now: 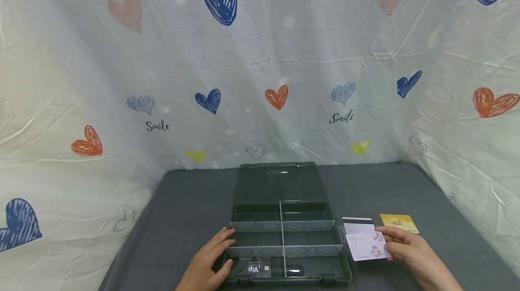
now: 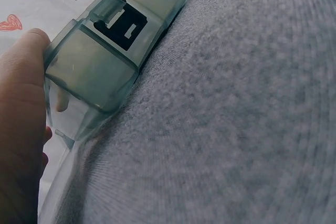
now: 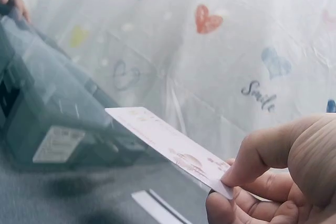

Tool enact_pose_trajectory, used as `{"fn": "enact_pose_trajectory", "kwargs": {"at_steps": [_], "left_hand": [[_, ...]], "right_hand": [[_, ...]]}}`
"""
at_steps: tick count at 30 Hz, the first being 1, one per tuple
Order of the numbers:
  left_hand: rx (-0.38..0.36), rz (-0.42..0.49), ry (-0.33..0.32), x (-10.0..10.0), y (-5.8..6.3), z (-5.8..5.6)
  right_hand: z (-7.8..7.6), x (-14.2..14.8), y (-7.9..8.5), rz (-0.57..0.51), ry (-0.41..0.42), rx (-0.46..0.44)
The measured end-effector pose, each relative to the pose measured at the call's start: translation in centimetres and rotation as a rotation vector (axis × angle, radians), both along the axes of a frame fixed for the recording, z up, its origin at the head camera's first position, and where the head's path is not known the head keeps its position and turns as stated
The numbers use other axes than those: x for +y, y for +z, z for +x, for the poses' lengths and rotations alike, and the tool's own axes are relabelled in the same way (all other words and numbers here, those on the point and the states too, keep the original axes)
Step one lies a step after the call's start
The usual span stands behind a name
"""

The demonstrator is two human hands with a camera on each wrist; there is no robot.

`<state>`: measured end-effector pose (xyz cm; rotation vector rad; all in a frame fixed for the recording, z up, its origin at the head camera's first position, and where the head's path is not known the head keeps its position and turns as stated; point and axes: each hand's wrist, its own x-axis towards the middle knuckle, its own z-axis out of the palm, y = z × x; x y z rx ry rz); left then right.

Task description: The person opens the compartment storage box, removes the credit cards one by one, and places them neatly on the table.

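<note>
A pale pink VIP card (image 1: 367, 246) is pinched by its right edge between the thumb and fingers of my right hand (image 1: 410, 248). In the right wrist view the card (image 3: 168, 145) is tilted above the table. Behind it in the head view lies a white card with a black stripe (image 1: 357, 223), partly covered. My left hand (image 1: 211, 259) rests against the left side of a dark translucent compartment box (image 1: 313, 250), its fingers fairly straight. The box's lid (image 1: 280, 185) is folded back. In the front row are a black VIP card (image 1: 253, 267) and a small dark object (image 1: 295, 270).
A yellow card (image 1: 399, 223) lies on the grey tablecloth (image 1: 195, 196) to the right, beyond my right hand. Thin dividers (image 1: 313, 250) split the box into several compartments. A white curtain (image 1: 243, 56) printed with hearts hangs behind and beside the table.
</note>
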<state>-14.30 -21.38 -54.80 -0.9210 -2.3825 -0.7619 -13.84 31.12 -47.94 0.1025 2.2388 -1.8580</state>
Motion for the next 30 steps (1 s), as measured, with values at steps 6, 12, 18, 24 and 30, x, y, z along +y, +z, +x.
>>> {"fn": "enact_pose_trajectory", "kwargs": {"at_steps": [6,12,18,24,30], "left_hand": [[-0.001,0.009,-0.01,-0.1,0.1,-0.1],[0.0,0.014,-0.009,0.0,0.1,0.0],[-0.004,0.007,-0.006,-0.1,0.0,-0.1],[-0.001,0.006,-0.011,-0.1,-0.1,-0.1],[0.005,0.001,-0.01,-0.2,-0.1,-0.2]], "right_hand": [[-0.1,0.9,-1.0,0.03,0.021,-0.041],[-0.4,1.1,-2.1,0.065,0.085,-0.051],[-0.7,0.7,-3.0,0.137,0.096,-0.074],[-0.3,-0.1,-3.3,0.268,0.094,-0.018],[0.0,-1.5,-2.9,0.486,0.013,0.013]]}}
